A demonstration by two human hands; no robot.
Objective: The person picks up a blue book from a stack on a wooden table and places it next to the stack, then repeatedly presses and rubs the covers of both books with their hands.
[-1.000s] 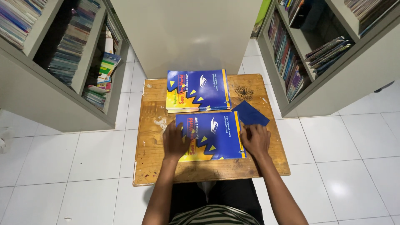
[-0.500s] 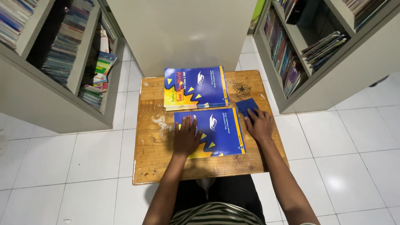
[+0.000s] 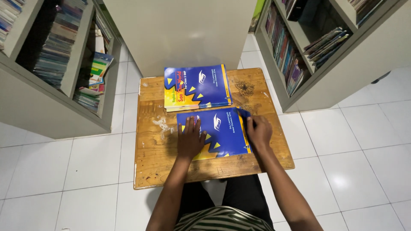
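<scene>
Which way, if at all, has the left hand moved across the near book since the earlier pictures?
Yes. The left hand has slid rightward from the near book's left edge towards its middle, judged against the table.

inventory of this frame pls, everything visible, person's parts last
near book: 1, blue and yellow cover, flat on the table closest to the person, under both hands
stack of books: 1 stack, same blue and yellow cover on top, far half of the table; number of books cannot be told
table: 1, worn light wood, small, centre, with a dark flower doodle near its far right corner
blue cloth: 1, dark blue, peeking out by the right fingers at the near book's right edge
shelves: 2, grey, left and right, filled with books
cabinet back: 1, pale, behind the table
floor: white tiles
left hand: flat on the near book
right hand: on the near book's right edge
</scene>
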